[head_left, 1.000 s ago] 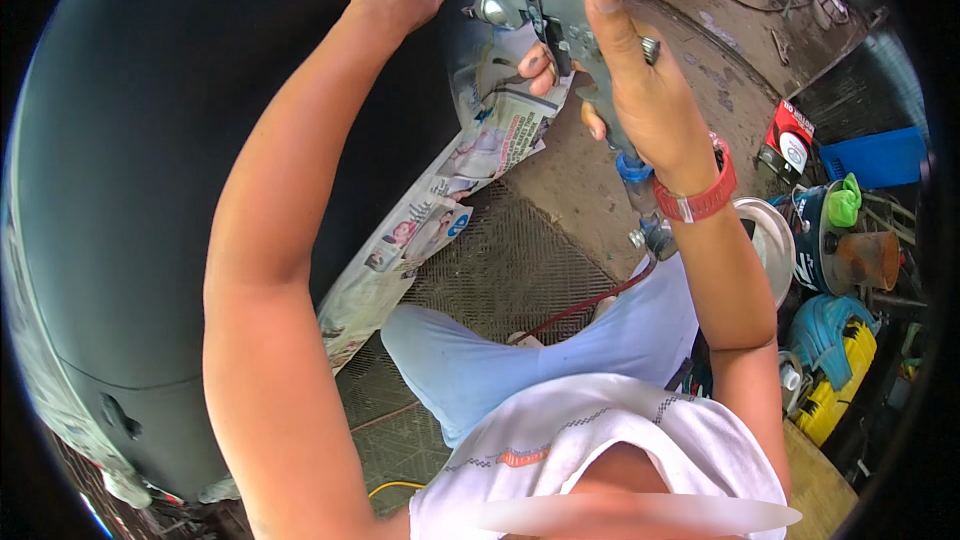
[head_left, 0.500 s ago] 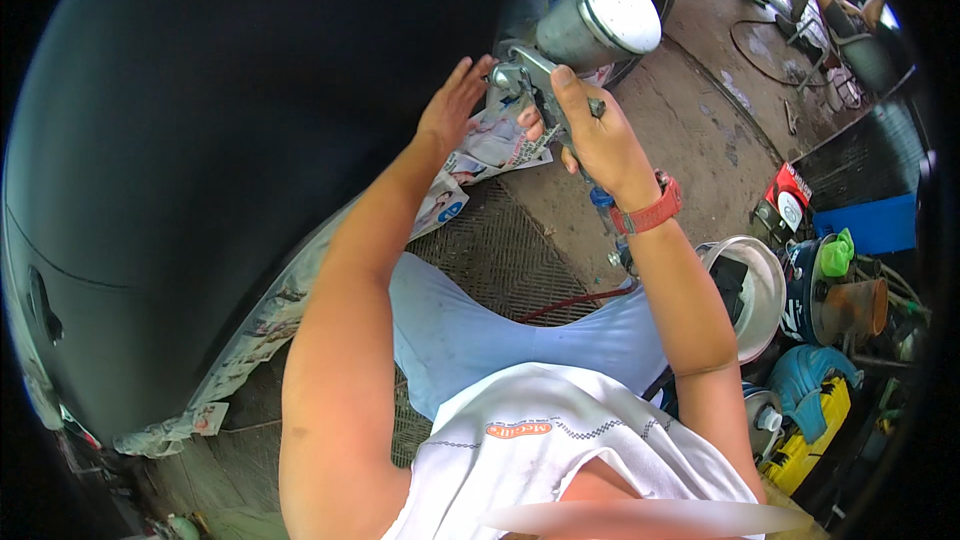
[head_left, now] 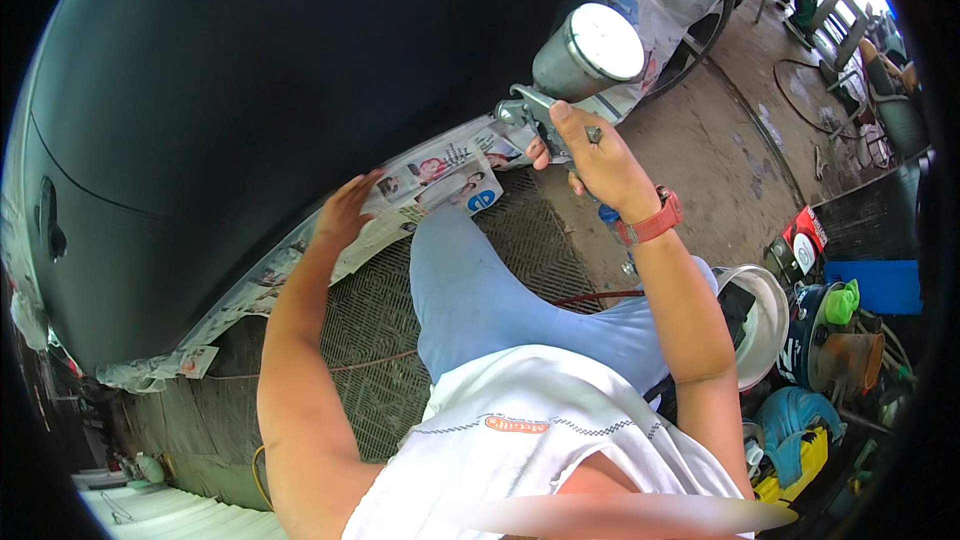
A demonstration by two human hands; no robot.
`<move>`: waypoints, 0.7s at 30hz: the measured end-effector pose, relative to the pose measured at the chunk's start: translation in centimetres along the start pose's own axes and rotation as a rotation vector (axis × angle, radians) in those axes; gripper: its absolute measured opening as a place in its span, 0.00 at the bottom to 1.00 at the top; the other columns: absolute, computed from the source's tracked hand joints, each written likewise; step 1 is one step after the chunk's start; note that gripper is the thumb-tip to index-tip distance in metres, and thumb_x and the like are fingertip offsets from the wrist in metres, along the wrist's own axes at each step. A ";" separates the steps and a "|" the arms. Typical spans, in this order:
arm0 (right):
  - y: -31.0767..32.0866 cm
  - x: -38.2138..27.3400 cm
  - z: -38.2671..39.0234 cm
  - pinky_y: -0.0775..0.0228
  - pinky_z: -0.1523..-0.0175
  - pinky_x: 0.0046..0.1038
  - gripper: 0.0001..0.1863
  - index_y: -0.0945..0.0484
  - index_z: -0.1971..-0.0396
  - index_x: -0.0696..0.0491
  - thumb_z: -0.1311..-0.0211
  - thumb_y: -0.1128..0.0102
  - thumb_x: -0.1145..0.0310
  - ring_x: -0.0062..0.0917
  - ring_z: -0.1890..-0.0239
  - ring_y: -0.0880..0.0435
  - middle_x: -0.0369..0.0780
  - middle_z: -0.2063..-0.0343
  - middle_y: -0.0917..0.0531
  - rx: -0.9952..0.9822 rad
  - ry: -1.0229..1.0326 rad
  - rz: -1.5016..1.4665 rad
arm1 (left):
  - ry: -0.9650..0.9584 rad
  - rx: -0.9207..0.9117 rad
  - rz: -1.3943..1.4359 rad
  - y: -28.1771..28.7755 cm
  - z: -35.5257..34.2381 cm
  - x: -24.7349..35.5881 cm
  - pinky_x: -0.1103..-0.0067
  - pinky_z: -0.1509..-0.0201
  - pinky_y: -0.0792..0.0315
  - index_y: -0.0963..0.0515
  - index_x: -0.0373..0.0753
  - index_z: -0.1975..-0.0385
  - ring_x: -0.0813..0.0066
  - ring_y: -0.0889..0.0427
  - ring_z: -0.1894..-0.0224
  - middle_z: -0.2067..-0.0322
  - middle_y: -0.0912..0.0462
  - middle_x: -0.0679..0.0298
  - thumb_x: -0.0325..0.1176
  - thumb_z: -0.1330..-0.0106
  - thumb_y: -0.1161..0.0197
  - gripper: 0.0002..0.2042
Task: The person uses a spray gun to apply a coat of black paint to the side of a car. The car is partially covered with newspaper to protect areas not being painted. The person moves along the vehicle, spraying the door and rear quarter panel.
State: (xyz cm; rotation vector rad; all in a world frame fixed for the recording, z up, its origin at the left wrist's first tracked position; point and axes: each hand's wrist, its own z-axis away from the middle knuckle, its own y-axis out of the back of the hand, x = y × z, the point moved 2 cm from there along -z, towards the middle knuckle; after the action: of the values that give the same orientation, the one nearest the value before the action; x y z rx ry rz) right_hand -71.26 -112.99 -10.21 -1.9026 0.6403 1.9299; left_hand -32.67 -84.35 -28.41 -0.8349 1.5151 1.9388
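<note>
My right hand [head_left: 603,160] grips a metal spray gun [head_left: 562,68], its fingers around the handle. The gun's round cup with a pale top tilts up and away from me, and its nozzle points left toward the dark car panel [head_left: 250,110]. Along the panel's lower edge runs newspaper masking [head_left: 430,180]. My left hand [head_left: 345,212] has its fingers stretched out at that edge, over the newspaper; whether it touches the paper or panel I cannot tell.
A red hose [head_left: 595,296] passes by my knees above a ribbed mat [head_left: 375,305]. On the right stand a white bucket [head_left: 765,330], a paint can [head_left: 800,340], a blue item [head_left: 795,425] and a yellow case [head_left: 795,470]. Farther off are a chair [head_left: 838,25] and people.
My left hand has moved from beside the gun's nozzle down and left to the masked edge. The gun sits slightly lower in view, still in my right hand. The view has shifted.
</note>
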 end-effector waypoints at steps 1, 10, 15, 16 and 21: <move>-0.5 0.0 0.1 0.32 0.75 0.17 0.41 0.20 0.36 0.59 0.19 0.54 0.32 0.14 0.61 0.13 0.37 0.62 0.11 -0.012 -0.003 0.000 | 0.018 0.009 0.025 -1.0 2.4 -0.8 0.70 0.10 0.71 0.47 0.43 0.16 0.80 0.58 0.13 0.14 0.51 0.72 0.62 0.24 0.45 0.43; -3.0 -0.5 0.0 0.32 0.74 0.16 0.38 0.23 0.30 0.56 0.16 0.55 0.36 0.12 0.62 0.15 0.35 0.61 0.12 -0.078 -0.009 0.003 | 0.259 0.517 0.375 6.2 -6.9 2.0 0.48 0.15 0.56 0.42 0.45 0.16 0.67 0.52 0.14 0.15 0.49 0.72 0.61 0.24 0.42 0.42; -4.5 -0.7 -0.3 0.31 0.73 0.16 0.38 0.22 0.33 0.58 0.15 0.58 0.37 0.13 0.61 0.13 0.37 0.59 0.10 -0.061 -0.023 0.005 | 0.271 0.633 0.762 16.0 -20.2 5.6 0.61 0.13 0.54 0.35 0.40 0.21 0.69 0.50 0.14 0.17 0.42 0.66 0.49 0.24 0.42 0.35; -5.0 -0.6 -0.6 0.32 0.73 0.16 0.37 0.22 0.31 0.57 0.15 0.56 0.38 0.13 0.62 0.14 0.37 0.59 0.10 -0.074 -0.022 -0.006 | 0.347 0.795 0.820 16.1 -22.2 6.9 0.63 0.12 0.53 0.33 0.39 0.21 0.70 0.47 0.14 0.18 0.39 0.66 0.45 0.23 0.43 0.33; -5.8 -0.1 -0.5 0.32 0.73 0.16 0.37 0.22 0.31 0.57 0.14 0.57 0.39 0.15 0.60 0.13 0.37 0.58 0.11 -0.075 -0.017 0.031 | 0.353 0.756 0.968 19.4 -19.7 5.6 0.66 0.11 0.57 0.37 0.43 0.19 0.76 0.46 0.15 0.17 0.39 0.67 0.46 0.24 0.43 0.34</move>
State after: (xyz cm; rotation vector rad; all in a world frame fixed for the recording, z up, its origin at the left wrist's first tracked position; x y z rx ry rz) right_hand -67.73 -108.43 -10.54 -1.9293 0.6035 2.0135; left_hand -47.76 -107.71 -23.63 -0.0629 2.9690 1.5006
